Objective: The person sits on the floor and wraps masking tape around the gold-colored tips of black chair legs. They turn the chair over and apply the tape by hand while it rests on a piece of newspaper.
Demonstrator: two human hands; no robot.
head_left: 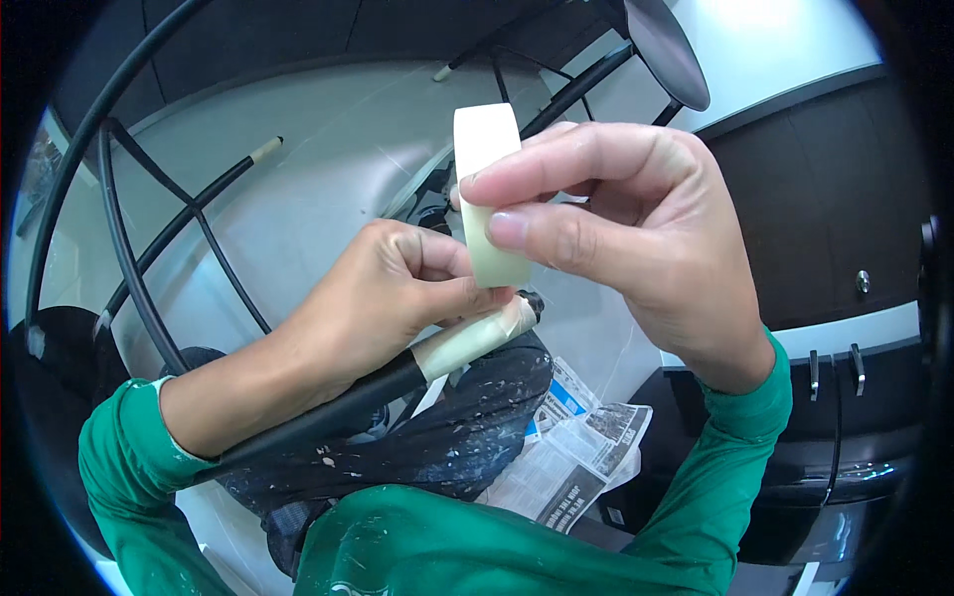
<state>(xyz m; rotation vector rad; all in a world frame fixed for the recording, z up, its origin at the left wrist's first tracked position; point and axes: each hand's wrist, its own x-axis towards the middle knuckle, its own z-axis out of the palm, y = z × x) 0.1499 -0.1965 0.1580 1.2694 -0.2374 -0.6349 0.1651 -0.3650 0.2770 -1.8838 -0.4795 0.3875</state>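
A cream roll of masking tape (487, 139) stands edge-on between the thumb and fingers of my right hand (646, 214). My left hand (368, 283) is closed in a pinch at the lower edge of that tape, just above a black tubular leg (363, 402). Masking tape (465, 345) wraps the end section of this leg, wrinkled close to its dark tip (535, 301). The leg runs under my left forearm and across my lap. Part of my left fingertips is hidden behind the tape.
Another black tubular frame (194, 209) at the left has a leg end wrapped in cream tape (266, 150). Sheets of newspaper (586, 447) lie on the floor by my knee. A black chair (668, 50) stands at the back right, near dark cabinets (795, 209).
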